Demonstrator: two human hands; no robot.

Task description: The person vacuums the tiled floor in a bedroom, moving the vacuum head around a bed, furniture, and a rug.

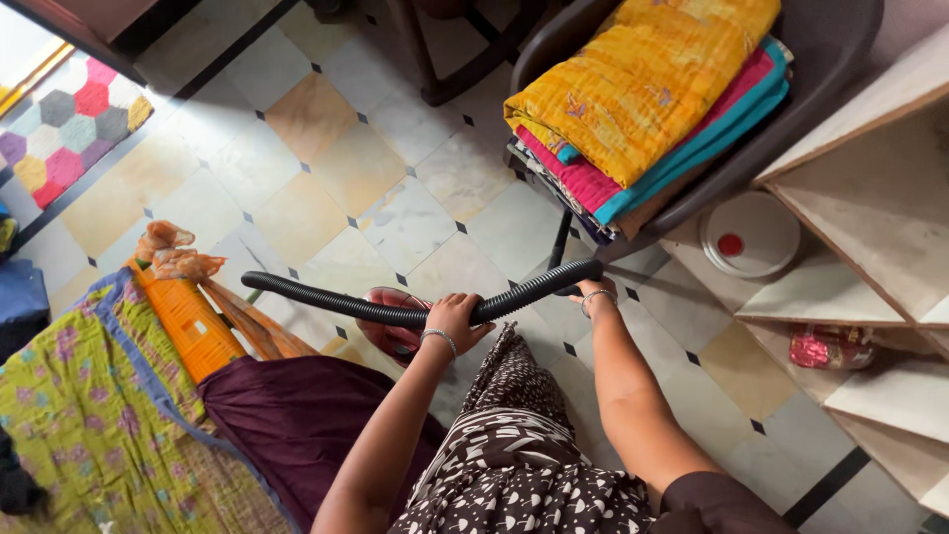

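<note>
Two hands held one long black ribbed hose (395,309), lifted above the tiled floor (326,168) in front of the person. The left hand (453,318) was wrapped around the middle of the hose, fingers curled shut on it. The right hand (593,289) gripped the hose near its far end, though only the back of that hand and a bangle showed (so how its fingers lay was hard to tell).

The hose stretched well past the left hand and curved out to its open end over the floor. Just under the left hand was something round and reddish (395,326), mostly hidden. The hose was picked up and held firmly; I think whatever it was for had not started, since its end touched nothing.

Further left of the left hand lay an orange crate (193,321) and a green quilt (89,425). Beyond the right hand sat folded blankets (643,99) on a chair, and a white lid (751,234) beside wooden shelves (870,198).
</note>
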